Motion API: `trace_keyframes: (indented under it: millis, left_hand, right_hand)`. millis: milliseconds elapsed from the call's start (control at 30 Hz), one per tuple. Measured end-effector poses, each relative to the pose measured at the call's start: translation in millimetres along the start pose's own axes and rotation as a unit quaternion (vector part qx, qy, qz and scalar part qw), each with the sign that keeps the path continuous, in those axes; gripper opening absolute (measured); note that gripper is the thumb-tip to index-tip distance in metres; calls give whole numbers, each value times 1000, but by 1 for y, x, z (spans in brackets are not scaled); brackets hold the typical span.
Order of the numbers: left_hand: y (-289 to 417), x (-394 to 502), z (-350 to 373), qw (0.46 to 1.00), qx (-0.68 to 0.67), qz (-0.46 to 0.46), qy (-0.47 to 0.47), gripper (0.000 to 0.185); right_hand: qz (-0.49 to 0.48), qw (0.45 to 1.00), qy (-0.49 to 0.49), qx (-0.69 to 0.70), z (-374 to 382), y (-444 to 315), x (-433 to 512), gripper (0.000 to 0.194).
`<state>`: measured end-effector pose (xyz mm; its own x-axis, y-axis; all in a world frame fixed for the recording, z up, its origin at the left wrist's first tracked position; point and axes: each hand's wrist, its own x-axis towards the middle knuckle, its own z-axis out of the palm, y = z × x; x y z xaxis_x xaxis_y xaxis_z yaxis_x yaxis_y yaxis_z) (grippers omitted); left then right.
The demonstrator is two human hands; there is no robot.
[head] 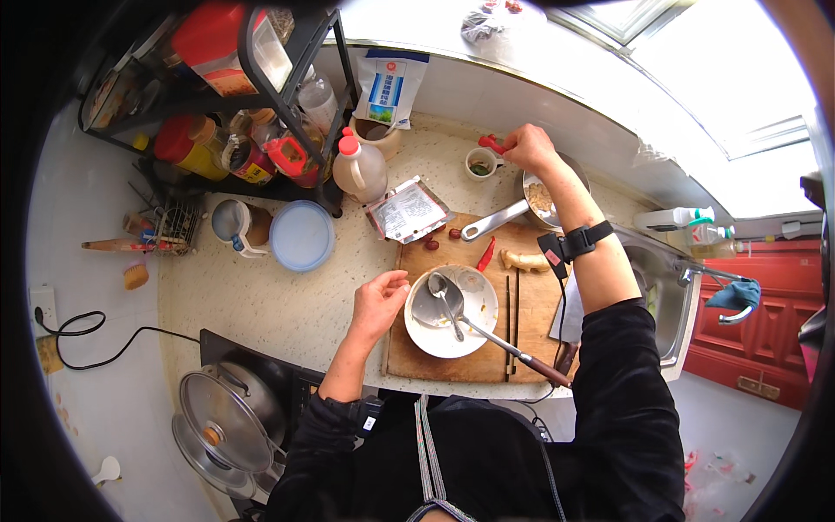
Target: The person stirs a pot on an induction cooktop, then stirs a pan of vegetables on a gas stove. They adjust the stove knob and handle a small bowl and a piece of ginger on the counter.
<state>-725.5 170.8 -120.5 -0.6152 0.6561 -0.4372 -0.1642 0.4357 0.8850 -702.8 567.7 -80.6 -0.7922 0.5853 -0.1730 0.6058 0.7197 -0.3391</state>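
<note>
My right hand (527, 149) reaches to the back of the counter, its fingertips on a small red object (489, 143) whose kind I cannot make out. Just below that object stands a white cup (471, 158) with something dark green inside. Under my right forearm is a steel saucepan (494, 220), partly hidden, with pale brown pieces in it. My left hand (380, 303) holds nothing, its fingers loosely curved beside the rim of a white bowl (424, 342). In the bowl lie a metal spoon (447, 312) and a turner with a brown handle (545, 370).
A wooden cutting board (417, 365) carries black chopsticks (507, 326), a red chili pepper (486, 254), ginger root (525, 261), red dates (432, 245) and a cleaver (566, 313). Nearby are a printed packet (409, 210), plastic jug (360, 171), blue-lidded container (302, 236), induction cooker (215, 349) and sink (672, 326).
</note>
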Motion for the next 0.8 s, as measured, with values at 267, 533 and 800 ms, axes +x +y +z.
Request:
trace_keyframes:
  millis: [267,533,800]
  left_hand:
    - [-4,-3,-2,999,-20,7,28,31]
    - [-11,0,-2,999,-29,3,20,31]
    - [-15,2,-1,999,-17,15,26,31]
  right_hand:
    - [-6,1000,-16,-1,-2,-1,-10,18]
    - [-77,994,-19,-81,3,2,-10,15]
    - [-130,986,-55,-86,14,-14,-21,49]
